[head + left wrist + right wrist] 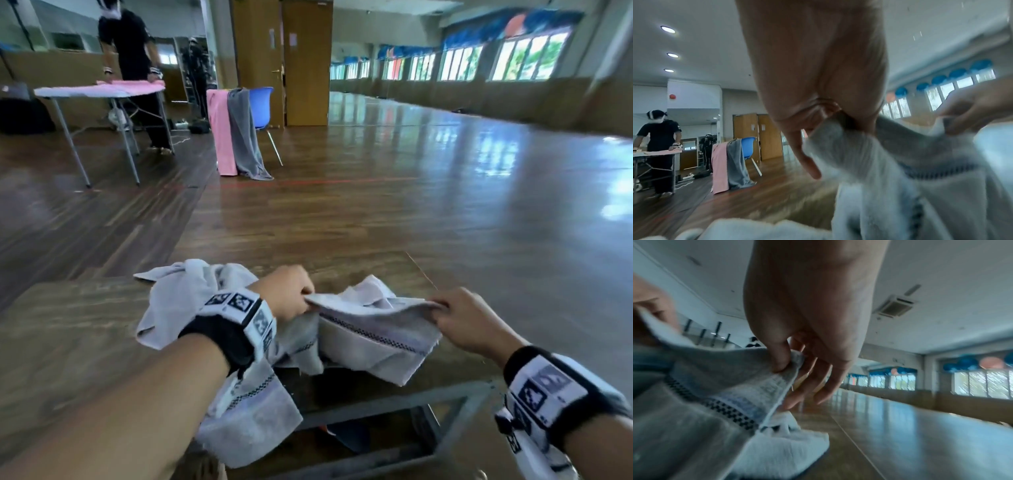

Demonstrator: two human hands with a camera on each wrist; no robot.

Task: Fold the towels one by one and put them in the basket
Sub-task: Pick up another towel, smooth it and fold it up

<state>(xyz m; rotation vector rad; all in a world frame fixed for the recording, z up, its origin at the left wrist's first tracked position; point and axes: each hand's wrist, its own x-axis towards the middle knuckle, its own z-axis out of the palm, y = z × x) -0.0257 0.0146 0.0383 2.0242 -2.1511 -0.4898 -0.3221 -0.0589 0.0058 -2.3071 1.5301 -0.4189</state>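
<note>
Both the left hand (289, 291) and the right hand (466, 320) pinch one edge of a pale towel (373, 337) above the counter (68, 342). It sags among other bunched towels (178, 294). Lifting might drag those along, or the thin pinch could slip.

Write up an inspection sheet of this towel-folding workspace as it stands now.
Surface: wooden table, worn top.
Job's things: grey towel held up by one edge, unfolded; more grey towels crumpled on the table; basket not identifiable, only a grey frame below.
Clutter: nothing seen.
Grippers: left hand and right hand each pinch the towel's top edge.
Cables: cords on the floor far off.
Surroundings: another person at a folding table; blue chair draped with pink and grey towels.
</note>
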